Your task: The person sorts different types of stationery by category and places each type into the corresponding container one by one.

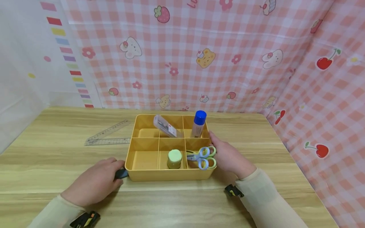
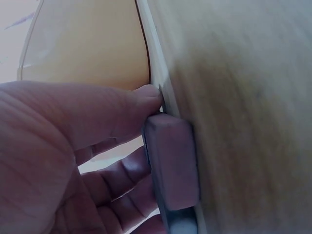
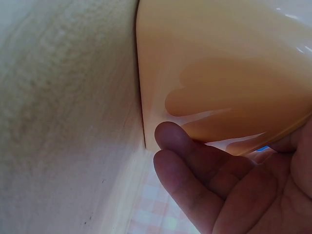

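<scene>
My left hand pinches a small dark block-shaped object low beside the front left corner of a yellow organizer box. In the left wrist view the object shows a rounded pinkish-grey face on a black body, close over the table; I cannot tell its kind. My right hand rests against the box's right wall, its fingers extended along the wall. In the box's right compartments are a blue-capped glue stick and two pairs of scissors. The middle ones hold a clear case and a green-lidded jar.
A transparent set square lies on the wooden table, left of the box, partly hidden behind it. Checked cloth hangs along the back and right, with a white curtain at left.
</scene>
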Demonstrator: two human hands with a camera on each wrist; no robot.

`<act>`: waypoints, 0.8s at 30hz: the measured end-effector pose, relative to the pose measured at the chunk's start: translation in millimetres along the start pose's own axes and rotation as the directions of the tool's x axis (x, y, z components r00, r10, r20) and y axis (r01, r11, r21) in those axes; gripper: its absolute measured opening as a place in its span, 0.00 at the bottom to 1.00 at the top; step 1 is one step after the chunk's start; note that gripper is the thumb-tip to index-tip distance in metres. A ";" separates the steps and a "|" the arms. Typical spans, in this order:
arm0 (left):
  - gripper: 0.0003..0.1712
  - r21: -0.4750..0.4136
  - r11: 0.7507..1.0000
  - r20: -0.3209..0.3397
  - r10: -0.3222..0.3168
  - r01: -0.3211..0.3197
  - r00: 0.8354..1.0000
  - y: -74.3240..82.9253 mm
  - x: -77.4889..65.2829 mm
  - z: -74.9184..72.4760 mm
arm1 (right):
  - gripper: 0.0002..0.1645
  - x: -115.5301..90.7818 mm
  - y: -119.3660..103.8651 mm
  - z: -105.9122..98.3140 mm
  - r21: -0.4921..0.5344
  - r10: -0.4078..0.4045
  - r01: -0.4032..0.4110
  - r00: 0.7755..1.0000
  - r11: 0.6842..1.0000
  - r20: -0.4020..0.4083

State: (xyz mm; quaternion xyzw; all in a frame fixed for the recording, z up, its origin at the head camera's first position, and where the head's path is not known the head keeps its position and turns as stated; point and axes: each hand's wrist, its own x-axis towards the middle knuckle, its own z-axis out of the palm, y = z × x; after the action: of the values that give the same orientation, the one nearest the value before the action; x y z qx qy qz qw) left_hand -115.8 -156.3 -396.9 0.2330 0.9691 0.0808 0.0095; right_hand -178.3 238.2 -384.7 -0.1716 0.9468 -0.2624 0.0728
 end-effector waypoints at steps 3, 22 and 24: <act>0.22 -0.001 1.000 0.012 -0.003 0.003 1.000 -0.3 1.2 -0.4 | 0.37 0.2 0.1 -0.1 0.005 0.003 -0.003 1.000 1.000 -0.001; 0.10 -0.069 0.997 0.012 -0.031 0.032 0.999 1.2 2.7 -1.4 | 0.36 -0.6 -1.1 -0.7 0.034 0.009 -0.009 1.000 0.999 0.009; 0.10 -0.078 0.996 0.010 -0.046 0.047 0.999 1.2 3.2 -1.7 | 0.36 -0.6 -1.2 -0.8 0.034 0.007 -0.008 1.000 0.999 0.010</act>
State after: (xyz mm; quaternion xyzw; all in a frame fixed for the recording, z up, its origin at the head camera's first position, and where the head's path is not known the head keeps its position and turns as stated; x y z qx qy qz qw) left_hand -118.2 -154.1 -395.0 0.2102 0.9703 0.1174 0.0245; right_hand -177.5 237.8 -383.3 -0.1681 0.9424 -0.2774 0.0815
